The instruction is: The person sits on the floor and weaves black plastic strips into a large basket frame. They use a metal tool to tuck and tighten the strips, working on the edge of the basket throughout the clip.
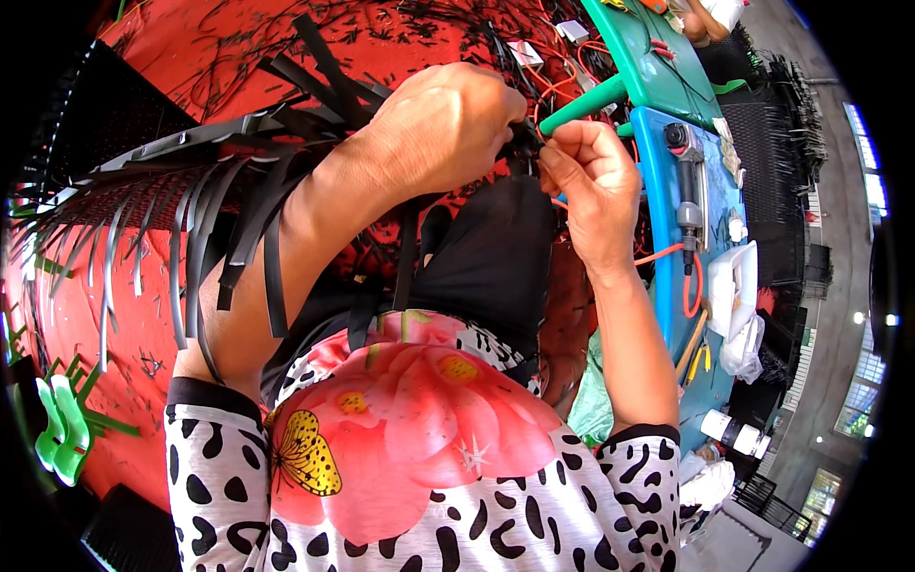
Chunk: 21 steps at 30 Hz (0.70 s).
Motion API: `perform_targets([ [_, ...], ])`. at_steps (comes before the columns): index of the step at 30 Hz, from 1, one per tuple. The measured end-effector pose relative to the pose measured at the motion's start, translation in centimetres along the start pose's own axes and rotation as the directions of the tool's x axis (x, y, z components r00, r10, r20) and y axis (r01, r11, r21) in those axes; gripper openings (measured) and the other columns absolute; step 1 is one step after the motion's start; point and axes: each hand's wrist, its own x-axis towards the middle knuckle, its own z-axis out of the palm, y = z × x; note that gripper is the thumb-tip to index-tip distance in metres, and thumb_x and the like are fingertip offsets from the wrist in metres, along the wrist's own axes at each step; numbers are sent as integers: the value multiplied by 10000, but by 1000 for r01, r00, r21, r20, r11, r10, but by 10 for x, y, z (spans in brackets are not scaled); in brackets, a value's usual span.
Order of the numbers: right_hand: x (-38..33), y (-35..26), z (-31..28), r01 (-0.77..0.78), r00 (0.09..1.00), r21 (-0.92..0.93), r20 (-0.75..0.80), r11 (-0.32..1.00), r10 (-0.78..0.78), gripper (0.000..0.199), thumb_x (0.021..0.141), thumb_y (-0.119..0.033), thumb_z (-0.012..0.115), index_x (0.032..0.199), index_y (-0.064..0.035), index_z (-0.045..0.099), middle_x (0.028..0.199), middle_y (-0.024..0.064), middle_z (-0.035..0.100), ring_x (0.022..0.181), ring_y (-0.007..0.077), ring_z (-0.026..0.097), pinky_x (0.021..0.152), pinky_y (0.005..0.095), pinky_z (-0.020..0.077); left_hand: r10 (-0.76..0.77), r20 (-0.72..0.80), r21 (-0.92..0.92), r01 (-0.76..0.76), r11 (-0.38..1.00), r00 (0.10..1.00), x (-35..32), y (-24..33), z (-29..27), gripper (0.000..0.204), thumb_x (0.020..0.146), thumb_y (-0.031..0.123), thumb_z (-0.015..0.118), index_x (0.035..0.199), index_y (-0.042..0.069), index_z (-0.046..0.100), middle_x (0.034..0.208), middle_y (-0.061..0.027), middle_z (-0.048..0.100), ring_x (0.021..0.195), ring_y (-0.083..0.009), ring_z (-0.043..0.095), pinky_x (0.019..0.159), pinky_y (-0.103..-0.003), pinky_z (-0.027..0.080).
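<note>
My left hand (453, 110) is closed, its fingers curled down at the end of a dark woven piece with loose flat black strips (250, 224). The strips hang over and beside my left forearm. Close by on the right, my right hand (596, 186) pinches with thumb and forefinger at a small black strip end (523, 145) between the two hands. Fingers cover most of that spot, so the exact hold is partly hidden. My lap in black cloth lies just below.
Red floor (71, 305) carries scattered black scraps and an orange hose. At the right, a blue table (701, 315) bears an air tool (688, 181), a white tray (732, 291) and yellow-handled pliers (701, 360). A green stool (667, 71) stands beyond; green sandals (65, 429) lie far left.
</note>
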Motion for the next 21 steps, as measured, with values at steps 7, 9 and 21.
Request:
perform_targets([
  [7,13,-3,3,-25,1000,-78,-3,997,25,156,774,23,649,896,2,554,723,20,585,608,60,545,537,206,455,-1,34,24,0,1000,999,2,3,-2,154,717,50,646,861,-3,638,808,-142,621,779,-341,605,684,-401,492],
  [9,23,1,1,46,997,-232,-45,972,-58,144,773,16,648,886,6,559,712,18,583,603,57,544,535,214,458,-10,40,29,9,1000,999,3,4,-2,157,719,49,644,866,-3,638,808,-142,619,780,-340,604,683,-398,492],
  [21,39,25,4,-75,997,96,-18,993,77,174,851,-135,625,734,-7,627,615,8,564,561,55,474,520,222,382,-10,53,-27,12,1000,999,4,6,-6,156,736,37,647,882,-15,631,808,-144,617,781,-332,610,683,-366,496],
])
